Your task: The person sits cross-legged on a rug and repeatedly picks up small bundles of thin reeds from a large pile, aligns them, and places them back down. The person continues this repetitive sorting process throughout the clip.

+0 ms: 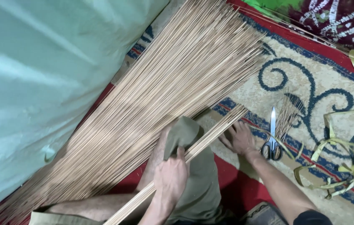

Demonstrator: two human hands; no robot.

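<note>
A big fan of thin tan sticks (164, 91) lies across the carpet, spreading toward the top. My left hand (170, 179) grips a smaller bundle of the same sticks (210, 135), which runs slantwise over my knee in olive shorts (185, 133). My right hand (240, 138) rests flat on the carpet at the far end of that bundle, fingers spread, touching the stick tips. Scissors (272, 137) with black handles lie just right of that hand.
A pale green wall or sheet (39, 75) fills the left side. The patterned red, blue and cream carpet (310, 83) holds yellow-green leaf strips (335, 150) and a few short sticks (289, 112). Dark patterned fabric (335, 16) lies at the top right.
</note>
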